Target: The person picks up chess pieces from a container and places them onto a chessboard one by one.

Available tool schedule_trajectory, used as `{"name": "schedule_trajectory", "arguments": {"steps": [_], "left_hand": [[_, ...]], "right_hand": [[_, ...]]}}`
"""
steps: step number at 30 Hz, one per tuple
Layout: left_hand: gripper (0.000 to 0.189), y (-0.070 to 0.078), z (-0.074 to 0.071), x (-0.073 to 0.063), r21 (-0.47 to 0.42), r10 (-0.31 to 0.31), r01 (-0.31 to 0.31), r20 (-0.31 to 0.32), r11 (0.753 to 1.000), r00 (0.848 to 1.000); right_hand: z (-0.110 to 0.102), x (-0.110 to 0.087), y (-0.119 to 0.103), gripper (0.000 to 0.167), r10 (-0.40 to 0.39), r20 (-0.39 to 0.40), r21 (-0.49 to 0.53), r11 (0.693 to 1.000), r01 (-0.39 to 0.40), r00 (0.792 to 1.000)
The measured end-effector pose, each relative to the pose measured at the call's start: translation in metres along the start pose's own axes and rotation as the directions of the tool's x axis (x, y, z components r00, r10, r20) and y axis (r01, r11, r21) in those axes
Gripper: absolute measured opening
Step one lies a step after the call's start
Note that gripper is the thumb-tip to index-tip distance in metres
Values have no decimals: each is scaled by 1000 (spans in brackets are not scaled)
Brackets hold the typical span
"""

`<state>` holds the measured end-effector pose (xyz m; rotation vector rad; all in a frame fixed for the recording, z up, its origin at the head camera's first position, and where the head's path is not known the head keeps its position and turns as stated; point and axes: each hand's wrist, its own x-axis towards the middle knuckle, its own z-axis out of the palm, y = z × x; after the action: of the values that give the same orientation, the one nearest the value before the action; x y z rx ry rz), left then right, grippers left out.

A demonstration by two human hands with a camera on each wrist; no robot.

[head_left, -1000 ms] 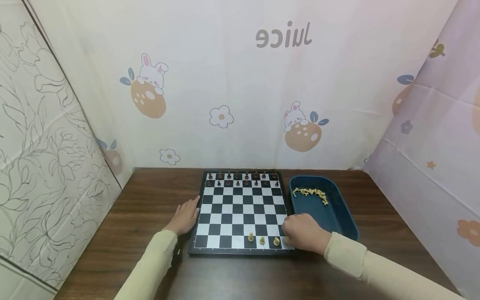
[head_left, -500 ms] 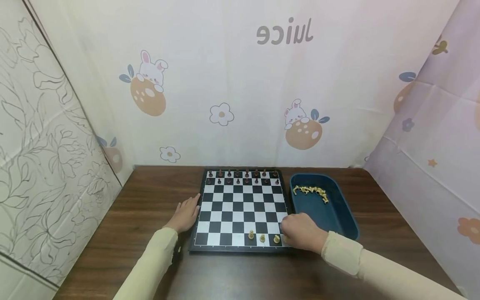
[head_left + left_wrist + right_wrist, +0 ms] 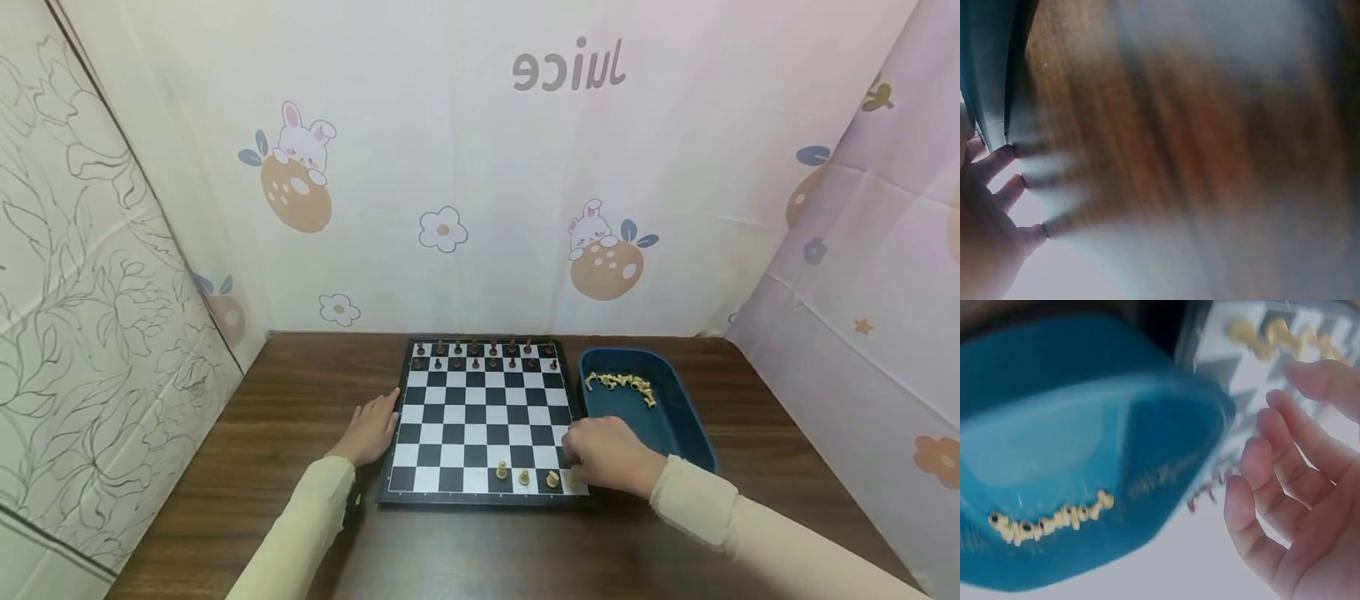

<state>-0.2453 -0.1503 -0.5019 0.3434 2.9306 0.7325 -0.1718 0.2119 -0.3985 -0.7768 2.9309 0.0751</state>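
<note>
A black-and-white chessboard (image 3: pixel 465 423) lies on the table. My left hand (image 3: pixel 369 431) rests flat beside it, fingertips at its left edge. My right hand (image 3: pixel 609 454) hovers over the near right corner. In the right wrist view its fingers (image 3: pixel 1275 434) are loosely bent, thumb apart from them, with nothing between. A cream chess piece (image 3: pixel 573 479) stands on the corner square just beneath this hand, partly covered. Three more pieces stand left of it in the near row: a cream chess piece (image 3: pixel 552 479), another chess piece (image 3: pixel 524 477) and a third chess piece (image 3: pixel 502 471).
A blue tray (image 3: pixel 686 417) sits right of the board, with a curved line of cream chess pieces (image 3: pixel 622 382) lying in it. Dark brown chess pieces (image 3: pixel 476 363) fill the board's two far rows. Behind the wooden table (image 3: pixel 315 367) hangs a printed curtain (image 3: pixel 450 167).
The right hand has risen slightly and shifted right, off the corner square. The cream piece there now shows beneath it, let go. The left hand has stayed in place.
</note>
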Motion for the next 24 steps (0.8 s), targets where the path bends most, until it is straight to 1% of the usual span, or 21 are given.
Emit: {"name": "schedule_trajectory", "arguments": {"steps": [4, 8, 10, 14, 16, 19, 22, 24], "left_hand": [[51, 0, 0, 0, -6, 3, -3, -2, 1000, 1000], [51, 0, 0, -1, -11, 4, -4, -4, 1000, 1000], [51, -1, 0, -1, -11, -2, 2, -1, 1000, 1000], [51, -2, -2, -1, -13, -7, 7, 3, 1000, 1000], [51, -2, -2, -1, -14, -4, 4, 0, 1000, 1000], [51, -4, -1, 0, -10, -4, 4, -3, 1000, 1000], [51, -4, 3, 1, -6, -10, 10, -3, 1000, 1000], [51, -4, 5, 2, -3, -10, 10, -4, 1000, 1000]], "right_hand": [[-19, 5, 16, 9, 43, -48, 5, 999, -43, 998], [-35, 9, 42, 8, 81, -119, 13, 997, -80, 990], [-40, 12, 56, 8, 102, -141, 11, 995, -102, 985], [-47, 21, 83, 3, 154, -142, 36, 988, -150, 978], [-47, 25, 95, 9, 175, -143, 56, 984, -169, 974], [-43, 30, 108, 26, 189, -150, 78, 981, -179, 970], [-35, 35, 117, 38, 199, -150, 91, 978, -187, 968], [-30, 38, 122, 43, 216, -140, 97, 974, -204, 966]]}}
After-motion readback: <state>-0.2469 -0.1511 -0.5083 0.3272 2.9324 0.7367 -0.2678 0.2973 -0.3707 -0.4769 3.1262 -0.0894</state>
